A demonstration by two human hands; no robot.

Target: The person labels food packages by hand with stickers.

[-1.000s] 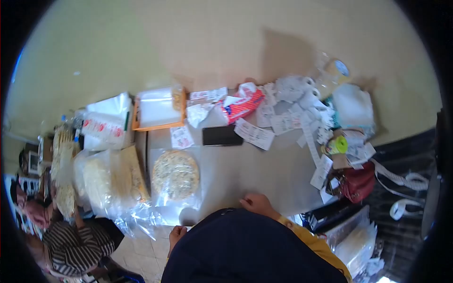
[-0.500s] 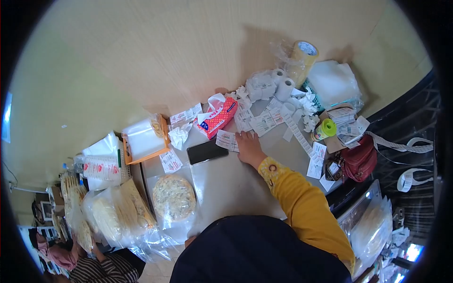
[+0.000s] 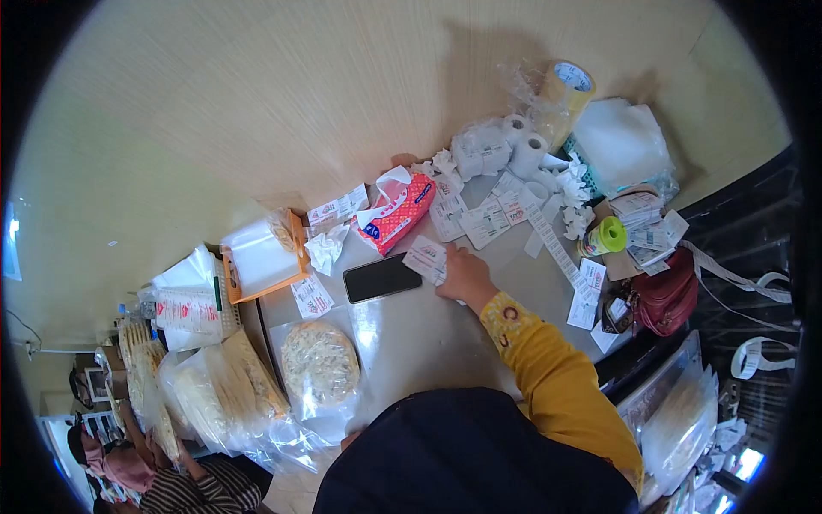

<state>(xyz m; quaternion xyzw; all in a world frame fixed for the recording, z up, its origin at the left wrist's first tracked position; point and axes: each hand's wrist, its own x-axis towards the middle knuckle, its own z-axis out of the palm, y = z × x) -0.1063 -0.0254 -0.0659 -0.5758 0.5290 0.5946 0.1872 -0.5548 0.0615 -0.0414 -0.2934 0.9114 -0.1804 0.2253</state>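
My right hand [image 3: 467, 276], below a yellow sleeve, pinches the edge of a printed paper slip [image 3: 425, 258]. The slip tilts up off the grey tabletop [image 3: 428, 343]. Just left of it lies a black smartphone [image 3: 381, 278], screen up. A pink tissue pack [image 3: 396, 212] sits behind the phone. To the lower left rests a round, flat food item in clear plastic [image 3: 320, 361]. Of my left hand [image 3: 348, 439] only a sliver of skin shows beside the dark head covering; its fingers are hidden.
Printed slips [image 3: 485, 223], paper rolls [image 3: 528, 152] and tape rolls [image 3: 568, 90] crowd the back right. A red bag [image 3: 666, 295] lies at the right edge. An orange-edged tray [image 3: 261, 255] and bagged flat stacks [image 3: 205, 390] stand left. A person [image 3: 201, 484] is at lower left.
My right hand has gone from resting over the slip on the table to gripping its edge, lifting and tilting it. The hand has shifted slightly right and down.
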